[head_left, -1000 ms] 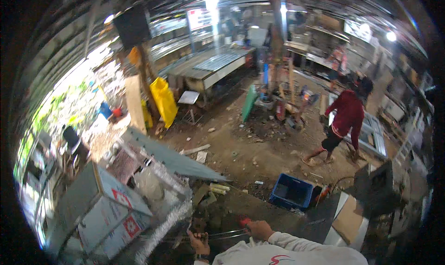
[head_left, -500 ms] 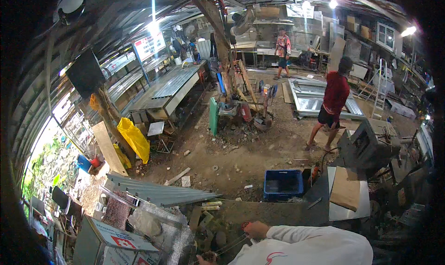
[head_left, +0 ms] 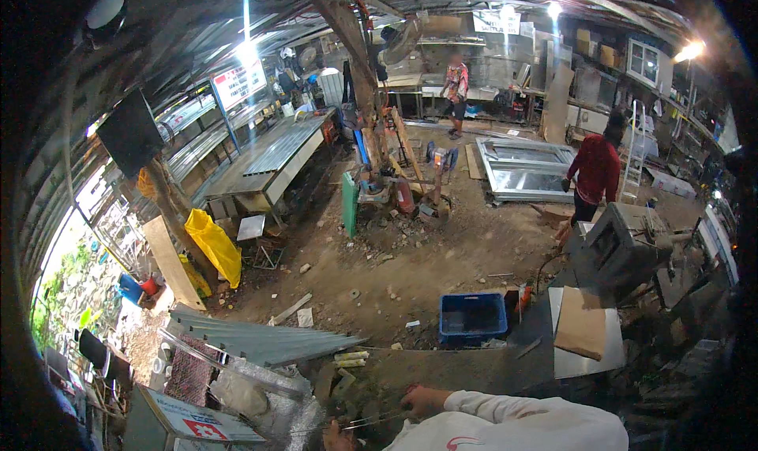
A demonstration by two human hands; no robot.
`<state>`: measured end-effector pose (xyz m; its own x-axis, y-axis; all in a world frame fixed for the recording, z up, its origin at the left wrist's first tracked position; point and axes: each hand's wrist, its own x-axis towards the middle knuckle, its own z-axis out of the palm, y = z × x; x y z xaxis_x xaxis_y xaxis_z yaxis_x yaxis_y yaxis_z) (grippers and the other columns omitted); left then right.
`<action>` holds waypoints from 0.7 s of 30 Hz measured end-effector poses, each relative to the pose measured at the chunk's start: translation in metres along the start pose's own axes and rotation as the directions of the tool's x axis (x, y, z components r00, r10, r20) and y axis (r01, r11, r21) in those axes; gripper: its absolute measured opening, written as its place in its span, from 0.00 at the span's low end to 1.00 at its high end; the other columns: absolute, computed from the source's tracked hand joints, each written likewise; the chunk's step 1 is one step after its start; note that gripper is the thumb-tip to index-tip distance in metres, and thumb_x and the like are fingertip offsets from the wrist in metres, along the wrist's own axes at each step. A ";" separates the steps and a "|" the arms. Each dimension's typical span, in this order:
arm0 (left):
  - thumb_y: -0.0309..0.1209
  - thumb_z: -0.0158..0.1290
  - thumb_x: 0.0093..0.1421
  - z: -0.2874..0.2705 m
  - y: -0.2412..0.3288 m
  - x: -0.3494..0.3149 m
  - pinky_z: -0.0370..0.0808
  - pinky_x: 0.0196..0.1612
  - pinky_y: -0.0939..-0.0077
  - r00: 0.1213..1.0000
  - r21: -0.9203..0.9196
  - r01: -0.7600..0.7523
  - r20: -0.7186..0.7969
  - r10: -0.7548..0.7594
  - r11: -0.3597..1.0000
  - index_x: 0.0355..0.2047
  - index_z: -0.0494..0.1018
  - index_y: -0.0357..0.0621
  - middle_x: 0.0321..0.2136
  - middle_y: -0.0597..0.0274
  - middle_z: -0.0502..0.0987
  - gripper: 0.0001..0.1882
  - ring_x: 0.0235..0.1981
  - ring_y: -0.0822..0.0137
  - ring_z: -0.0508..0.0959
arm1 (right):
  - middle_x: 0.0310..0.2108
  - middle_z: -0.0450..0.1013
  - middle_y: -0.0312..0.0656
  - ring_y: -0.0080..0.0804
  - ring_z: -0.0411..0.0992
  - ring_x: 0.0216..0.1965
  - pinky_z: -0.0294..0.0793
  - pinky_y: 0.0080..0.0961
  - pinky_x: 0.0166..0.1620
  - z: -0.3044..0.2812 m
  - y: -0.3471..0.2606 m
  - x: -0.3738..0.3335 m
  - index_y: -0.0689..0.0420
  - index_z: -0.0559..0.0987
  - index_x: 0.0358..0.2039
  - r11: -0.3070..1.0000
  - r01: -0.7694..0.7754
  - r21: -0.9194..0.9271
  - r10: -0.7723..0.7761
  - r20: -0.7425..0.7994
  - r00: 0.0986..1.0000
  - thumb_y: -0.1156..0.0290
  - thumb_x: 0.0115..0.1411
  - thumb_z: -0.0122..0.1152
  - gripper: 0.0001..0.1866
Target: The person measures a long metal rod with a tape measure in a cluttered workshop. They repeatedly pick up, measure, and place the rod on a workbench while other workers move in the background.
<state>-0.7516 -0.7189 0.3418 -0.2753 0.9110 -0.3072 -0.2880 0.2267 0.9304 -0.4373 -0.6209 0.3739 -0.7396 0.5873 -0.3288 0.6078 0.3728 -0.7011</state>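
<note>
At the lower edge, my right hand (head_left: 427,401) comes in from a white sleeve (head_left: 505,410), its fingers curled closed. What it grips is too small to make out. Lower and to the left, my left hand (head_left: 338,436) is partly cut off by the frame edge, its fingers bent around thin pale strands (head_left: 371,422) that look like wire. These strands stretch between my two hands. Dim clutter lies beneath them, and several short pale sticks (head_left: 351,359) lie just beyond.
A blue crate (head_left: 473,342) stands ahead on the dirt floor. Cardboard (head_left: 581,322) lies on a pale sheet at right, before a grey box (head_left: 629,242). Corrugated metal (head_left: 260,336) lies at left. One person in red (head_left: 598,167) and another person (head_left: 455,88) stand farther off.
The view has turned slightly, shifting the scene left. The person in red has moved right, behind the grey box. My right hand has come slightly down and left, with fingers still curled.
</note>
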 end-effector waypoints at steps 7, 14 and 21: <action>0.46 0.50 0.67 -0.014 -0.014 0.003 0.79 0.50 0.62 0.995 0.074 -0.078 0.068 0.073 0.994 0.67 0.57 0.43 0.54 0.50 0.72 0.34 0.51 0.56 0.74 | 0.37 0.79 0.50 0.43 0.78 0.37 0.74 0.41 0.40 -0.020 -0.017 0.015 0.58 0.82 0.39 0.998 -0.040 0.057 0.030 0.167 0.985 0.46 0.55 0.62 0.26; 0.47 0.45 0.70 0.005 0.009 -0.044 0.81 0.36 0.68 0.866 -0.206 0.478 -0.051 -0.497 0.854 0.65 0.60 0.42 0.51 0.51 0.75 0.30 0.39 0.61 0.79 | 0.40 0.79 0.49 0.50 0.77 0.42 0.75 0.44 0.45 -0.029 -0.031 -0.004 0.53 0.79 0.49 0.989 -0.073 -0.128 0.098 0.202 0.974 0.48 0.56 0.60 0.26; 0.38 0.48 0.68 0.007 -0.064 -0.070 0.68 0.20 0.67 0.920 -0.631 0.252 -0.080 -0.384 0.734 0.64 0.63 0.39 0.40 0.51 0.79 0.27 0.18 0.65 0.69 | 0.42 0.77 0.54 0.53 0.76 0.45 0.75 0.47 0.46 -0.023 -0.034 -0.010 0.58 0.77 0.50 0.974 -0.077 -0.213 0.134 0.264 0.955 0.49 0.55 0.61 0.29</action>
<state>-0.7076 -0.7950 0.3049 -0.2160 0.7231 -0.6561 -0.8594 0.1781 0.4793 -0.4439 -0.6224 0.4156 -0.7016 0.4208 -0.5750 0.7107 0.4708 -0.5227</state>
